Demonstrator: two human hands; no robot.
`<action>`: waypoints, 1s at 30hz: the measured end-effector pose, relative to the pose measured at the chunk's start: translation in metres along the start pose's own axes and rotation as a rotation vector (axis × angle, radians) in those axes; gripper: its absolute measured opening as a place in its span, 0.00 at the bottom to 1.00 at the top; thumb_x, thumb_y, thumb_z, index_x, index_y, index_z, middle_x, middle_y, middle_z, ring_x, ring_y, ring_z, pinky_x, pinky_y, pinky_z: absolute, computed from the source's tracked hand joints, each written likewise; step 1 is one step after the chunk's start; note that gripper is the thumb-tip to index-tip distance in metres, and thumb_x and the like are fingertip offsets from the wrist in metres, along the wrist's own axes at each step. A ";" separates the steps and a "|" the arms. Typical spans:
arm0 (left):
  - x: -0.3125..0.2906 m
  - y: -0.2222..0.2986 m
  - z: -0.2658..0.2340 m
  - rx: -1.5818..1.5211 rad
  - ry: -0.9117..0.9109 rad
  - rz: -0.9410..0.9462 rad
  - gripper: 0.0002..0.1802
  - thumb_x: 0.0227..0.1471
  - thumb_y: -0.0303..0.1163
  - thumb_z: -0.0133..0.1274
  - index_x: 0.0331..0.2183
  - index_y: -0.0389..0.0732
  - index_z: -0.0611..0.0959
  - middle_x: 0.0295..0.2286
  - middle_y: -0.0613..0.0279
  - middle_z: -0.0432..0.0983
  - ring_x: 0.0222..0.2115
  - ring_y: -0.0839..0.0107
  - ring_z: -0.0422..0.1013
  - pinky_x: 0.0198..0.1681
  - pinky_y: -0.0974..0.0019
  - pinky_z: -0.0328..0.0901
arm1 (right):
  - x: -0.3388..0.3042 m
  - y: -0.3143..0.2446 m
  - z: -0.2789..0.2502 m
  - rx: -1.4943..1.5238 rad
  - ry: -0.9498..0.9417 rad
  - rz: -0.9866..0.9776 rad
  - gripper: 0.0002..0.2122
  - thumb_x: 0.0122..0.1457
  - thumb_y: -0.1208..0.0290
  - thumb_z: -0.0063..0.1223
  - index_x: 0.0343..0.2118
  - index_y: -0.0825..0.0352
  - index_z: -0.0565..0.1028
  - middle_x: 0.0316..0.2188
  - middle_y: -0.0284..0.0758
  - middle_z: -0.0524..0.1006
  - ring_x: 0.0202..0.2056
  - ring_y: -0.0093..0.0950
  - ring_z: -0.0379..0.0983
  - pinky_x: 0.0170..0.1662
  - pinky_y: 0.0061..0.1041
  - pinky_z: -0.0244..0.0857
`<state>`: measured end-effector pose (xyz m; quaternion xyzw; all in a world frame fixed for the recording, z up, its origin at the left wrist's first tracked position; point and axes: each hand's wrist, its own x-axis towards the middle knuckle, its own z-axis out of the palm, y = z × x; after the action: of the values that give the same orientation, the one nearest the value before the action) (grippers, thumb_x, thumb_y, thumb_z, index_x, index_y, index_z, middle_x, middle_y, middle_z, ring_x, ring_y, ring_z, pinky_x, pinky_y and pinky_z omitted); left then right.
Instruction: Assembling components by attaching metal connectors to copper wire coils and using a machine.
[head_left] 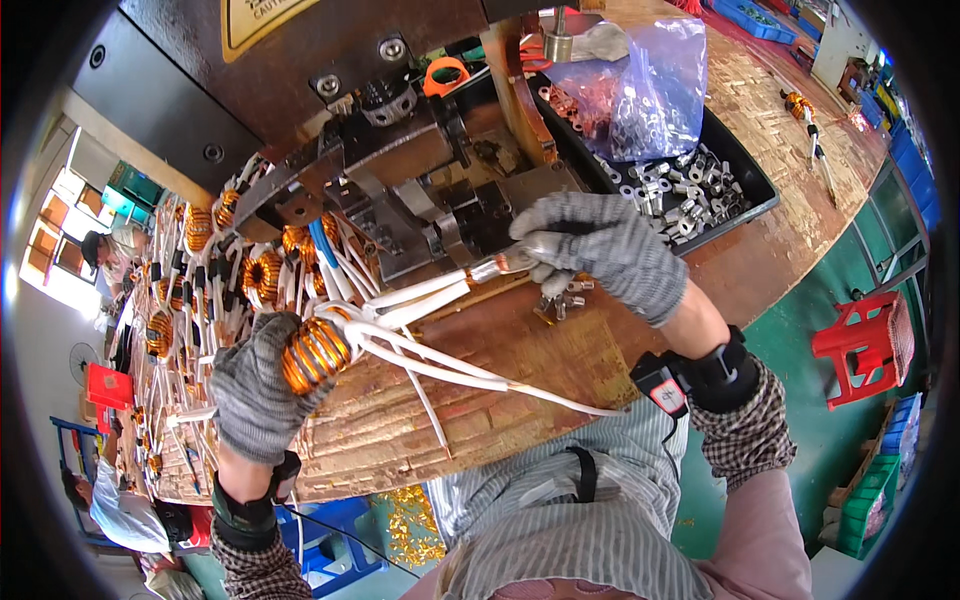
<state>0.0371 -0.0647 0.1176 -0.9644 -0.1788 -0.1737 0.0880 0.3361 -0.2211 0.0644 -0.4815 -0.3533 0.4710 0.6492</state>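
Observation:
My left hand (250,392), in a grey knit glove, is closed around a copper-wound toroidal coil (316,357). White-sleeved leads (425,297) run from the coil to the right; others hang loose over the table edge. At the end of the upper leads, bare copper wire (485,270) shows. There, my gloved right hand (612,250) pinches a silver cable lug (516,260), partly hidden by the fingers. Both hands are just in front of the dark metal press (425,205). Several loose lugs (568,300) lie on the table below the right hand.
A black tray (765,195) with silver lugs and a clear plastic bag (665,95) stands behind the right hand. Many coils with white leads (262,275) crowd the left of the wooden table (540,365). A red stool (865,345) stands at right; people are at far left.

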 end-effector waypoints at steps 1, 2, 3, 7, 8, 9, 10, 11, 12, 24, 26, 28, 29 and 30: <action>0.003 -0.010 0.010 -0.017 -0.015 -0.009 0.31 0.35 0.39 0.65 0.41 0.40 0.69 0.30 0.57 0.75 0.30 0.59 0.74 0.32 0.64 0.69 | 0.008 0.004 -0.004 0.035 -0.063 -0.005 0.08 0.53 0.77 0.52 0.37 0.70 0.74 0.26 0.34 0.76 0.28 0.21 0.73 0.31 0.20 0.73; 0.007 -0.014 0.011 -0.047 -0.073 -0.077 0.31 0.37 0.41 0.63 0.42 0.40 0.69 0.29 0.57 0.76 0.30 0.60 0.74 0.32 0.64 0.69 | 0.015 0.006 -0.003 0.037 -0.064 -0.012 0.08 0.53 0.77 0.52 0.37 0.70 0.74 0.26 0.34 0.76 0.28 0.21 0.73 0.31 0.20 0.73; 0.010 -0.019 0.015 -0.064 -0.096 -0.117 0.30 0.37 0.41 0.63 0.41 0.40 0.70 0.30 0.57 0.76 0.30 0.61 0.75 0.33 0.64 0.69 | 0.022 0.008 0.000 0.034 -0.050 -0.011 0.08 0.53 0.77 0.52 0.37 0.70 0.74 0.27 0.34 0.76 0.28 0.22 0.74 0.31 0.20 0.73; 0.021 -0.033 0.022 -0.171 -0.087 -0.151 0.30 0.37 0.44 0.63 0.40 0.41 0.70 0.23 0.54 0.76 0.25 0.56 0.74 0.28 0.62 0.68 | 0.039 0.007 -0.002 0.058 -0.056 0.013 0.07 0.53 0.78 0.53 0.36 0.71 0.75 0.28 0.35 0.77 0.27 0.23 0.75 0.31 0.19 0.73; 0.023 -0.035 0.021 -0.172 -0.085 -0.149 0.30 0.37 0.44 0.63 0.40 0.41 0.70 0.23 0.54 0.76 0.25 0.56 0.74 0.28 0.62 0.68 | 0.043 0.007 -0.001 0.077 -0.063 0.028 0.07 0.53 0.77 0.53 0.35 0.71 0.75 0.27 0.35 0.77 0.26 0.23 0.75 0.31 0.19 0.73; 0.026 -0.036 0.018 -0.154 -0.104 -0.167 0.30 0.37 0.45 0.62 0.40 0.41 0.70 0.24 0.53 0.76 0.26 0.56 0.74 0.28 0.62 0.68 | 0.046 0.008 -0.001 0.084 -0.059 0.023 0.07 0.53 0.77 0.53 0.35 0.71 0.75 0.27 0.35 0.77 0.26 0.23 0.74 0.31 0.19 0.73; 0.028 -0.037 0.015 -0.137 -0.123 -0.185 0.30 0.37 0.46 0.62 0.39 0.40 0.70 0.24 0.52 0.76 0.26 0.55 0.74 0.28 0.61 0.68 | 0.050 0.008 0.000 0.083 -0.058 0.023 0.07 0.53 0.77 0.53 0.35 0.71 0.75 0.27 0.35 0.77 0.26 0.23 0.74 0.31 0.19 0.73; 0.031 -0.039 0.015 -0.124 -0.129 -0.191 0.31 0.37 0.48 0.62 0.40 0.40 0.70 0.24 0.52 0.76 0.26 0.54 0.74 0.28 0.61 0.68 | 0.052 0.008 0.001 0.082 -0.051 0.020 0.07 0.53 0.77 0.53 0.35 0.71 0.75 0.27 0.35 0.77 0.26 0.23 0.74 0.31 0.19 0.73; 0.032 -0.040 0.018 -0.127 -0.128 -0.189 0.31 0.37 0.48 0.62 0.40 0.40 0.70 0.24 0.52 0.76 0.26 0.54 0.74 0.28 0.61 0.68 | 0.055 0.008 0.001 0.082 -0.045 0.017 0.07 0.53 0.77 0.53 0.35 0.70 0.75 0.27 0.35 0.77 0.26 0.23 0.74 0.31 0.19 0.73; 0.026 -0.050 0.035 -0.157 -0.104 -0.189 0.31 0.36 0.44 0.63 0.40 0.39 0.71 0.26 0.51 0.75 0.28 0.54 0.74 0.31 0.60 0.68 | 0.059 0.014 0.004 -0.283 -0.007 -0.127 0.07 0.51 0.78 0.53 0.34 0.70 0.75 0.25 0.33 0.76 0.27 0.21 0.73 0.29 0.19 0.71; 0.027 -0.049 0.034 -0.169 -0.111 -0.186 0.31 0.36 0.43 0.63 0.40 0.39 0.71 0.26 0.51 0.75 0.28 0.55 0.74 0.31 0.61 0.68 | 0.058 0.019 0.004 -0.398 0.020 -0.254 0.07 0.51 0.77 0.53 0.34 0.69 0.75 0.25 0.32 0.76 0.26 0.20 0.73 0.28 0.18 0.70; 0.029 -0.047 0.031 -0.165 -0.217 -0.241 0.31 0.38 0.39 0.62 0.44 0.38 0.70 0.33 0.57 0.77 0.34 0.64 0.75 0.37 0.66 0.69 | 0.057 0.020 0.003 -0.515 0.049 -0.379 0.07 0.51 0.77 0.53 0.34 0.69 0.75 0.25 0.32 0.76 0.25 0.20 0.73 0.27 0.18 0.69; 0.028 -0.047 0.031 -0.165 -0.217 -0.243 0.31 0.38 0.39 0.62 0.44 0.38 0.70 0.33 0.57 0.77 0.34 0.64 0.75 0.37 0.66 0.69 | 0.057 0.018 0.005 -0.392 0.051 -0.237 0.07 0.51 0.76 0.53 0.33 0.69 0.75 0.25 0.32 0.76 0.23 0.20 0.72 0.27 0.18 0.69; 0.027 -0.047 0.031 -0.180 -0.203 -0.236 0.30 0.39 0.38 0.62 0.43 0.38 0.70 0.32 0.57 0.77 0.34 0.64 0.75 0.37 0.66 0.69 | 0.058 0.016 0.006 -0.268 0.052 -0.095 0.06 0.51 0.76 0.53 0.33 0.69 0.75 0.25 0.32 0.76 0.22 0.20 0.72 0.26 0.18 0.68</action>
<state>0.0523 -0.0054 0.1043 -0.9533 -0.2824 -0.0998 -0.0384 0.3435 -0.1629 0.0512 -0.5588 -0.4184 0.3756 0.6096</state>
